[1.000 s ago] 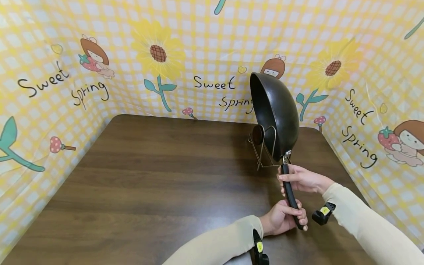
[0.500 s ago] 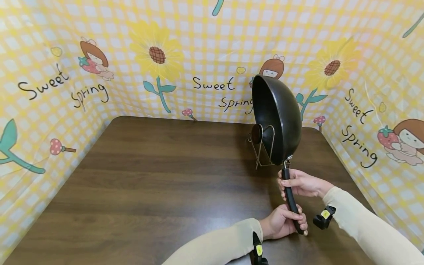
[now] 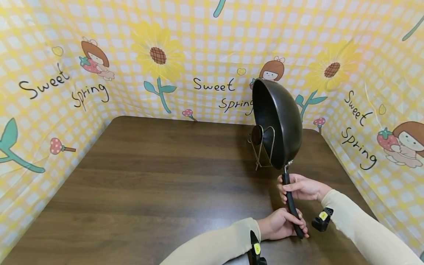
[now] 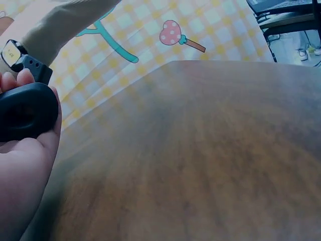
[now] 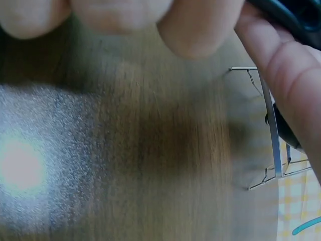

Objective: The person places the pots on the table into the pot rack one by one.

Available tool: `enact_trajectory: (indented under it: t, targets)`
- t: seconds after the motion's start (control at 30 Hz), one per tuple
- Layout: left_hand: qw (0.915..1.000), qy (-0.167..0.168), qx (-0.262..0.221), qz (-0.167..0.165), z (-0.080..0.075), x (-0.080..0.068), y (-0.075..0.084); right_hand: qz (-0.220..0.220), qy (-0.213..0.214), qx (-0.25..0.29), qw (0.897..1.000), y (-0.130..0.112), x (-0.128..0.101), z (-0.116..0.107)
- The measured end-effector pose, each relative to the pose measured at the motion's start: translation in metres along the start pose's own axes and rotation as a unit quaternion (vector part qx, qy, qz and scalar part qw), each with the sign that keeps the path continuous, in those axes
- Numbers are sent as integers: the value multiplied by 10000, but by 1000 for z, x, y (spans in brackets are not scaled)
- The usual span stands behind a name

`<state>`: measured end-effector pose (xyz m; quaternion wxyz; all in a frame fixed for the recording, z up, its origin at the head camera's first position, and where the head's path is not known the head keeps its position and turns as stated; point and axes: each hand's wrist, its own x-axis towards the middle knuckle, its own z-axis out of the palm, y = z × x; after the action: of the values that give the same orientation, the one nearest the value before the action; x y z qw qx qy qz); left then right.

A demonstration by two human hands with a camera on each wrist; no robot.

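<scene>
A black wok [image 3: 276,123] stands on edge at the wire rack [image 3: 263,149] on the right of the brown table [image 3: 149,184], its bowl facing left. Its black handle [image 3: 290,202] slants down toward me. My left hand [image 3: 281,224] grips the handle's lower end, seen as a black butt [image 4: 25,110] in the left wrist view. My right hand [image 3: 299,187] grips the handle higher up, just below the wok's rim. In the right wrist view the fingers [image 5: 195,25] fill the top, with the rack [image 5: 273,135] at the right.
A yellow checked cloth with sunflowers and "Sweet Spring" lettering [image 3: 215,84] walls the table on three sides. The rack stands near the back right corner. Bare tabletop spreads to the left [image 3: 99,191].
The wok has sunk slightly toward the rack and both hands have moved down and toward me a little with the handle. The grips are unchanged.
</scene>
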<state>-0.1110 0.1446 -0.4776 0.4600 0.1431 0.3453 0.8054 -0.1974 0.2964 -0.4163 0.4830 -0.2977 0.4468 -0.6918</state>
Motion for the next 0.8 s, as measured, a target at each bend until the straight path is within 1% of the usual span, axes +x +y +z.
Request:
enact_trajectory:
  t: [0.2, 0.43, 0.53, 0.6, 0.67, 0.7, 0.73, 0.8]
  targets:
    - [9998, -11, 156, -88, -2, 0, 1, 122, -50, 40, 9999, 0, -1, -4]
    - [9989, 79, 460, -37, -5, -2, 6, 277, 168, 17, 9995, -3, -3, -5]
    - [9982, 48, 601, -70, -8, -4, 9, 241, 332, -188, 9990, -6, -5, -4]
    - [9975, 0, 682, -180, -12, -6, 12, 263, 522, -488, 9971, -9, -6, -2]
    - [9965, -53, 780, -296, -16, -8, 16, 398, 862, -877, 9916, -15, -7, 2]
    - [9957, -38, 855, -366, -18, -10, 18, 503, 1075, -1111, 9867, -17, -8, 5]
    - [9946, -22, 940, -444, -20, -11, 21, 639, 1301, -1350, 9802, -20, -9, 9]
    - [9916, 34, 1157, -576, -23, -15, 27, 1004, 1781, -1810, 9620, -26, -10, 17]
